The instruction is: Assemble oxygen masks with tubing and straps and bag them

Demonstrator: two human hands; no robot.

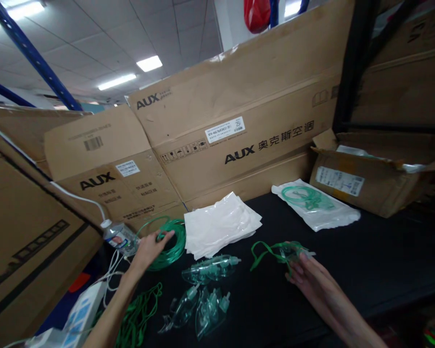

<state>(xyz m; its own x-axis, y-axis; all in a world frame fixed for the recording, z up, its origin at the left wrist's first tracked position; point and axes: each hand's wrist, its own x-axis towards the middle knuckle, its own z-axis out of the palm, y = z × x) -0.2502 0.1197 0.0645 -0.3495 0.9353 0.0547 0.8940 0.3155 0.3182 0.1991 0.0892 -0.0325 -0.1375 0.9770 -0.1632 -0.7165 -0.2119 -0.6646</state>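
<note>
At near right, a clear mask (293,250) with a green strap (275,247) looks light and bendable, best taken by its rim; the right hand (309,269) pinches it, fingers closed. Farther, at left, a coil of green tubing (180,240) seems springy, slick; the left hand's (149,250) fingers curl there, nearly together, grip unclear.

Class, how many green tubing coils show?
2: a green plastic coil at the left hand, another in the flat white plastic packet. The open brown cardboard box may hide more.
</note>
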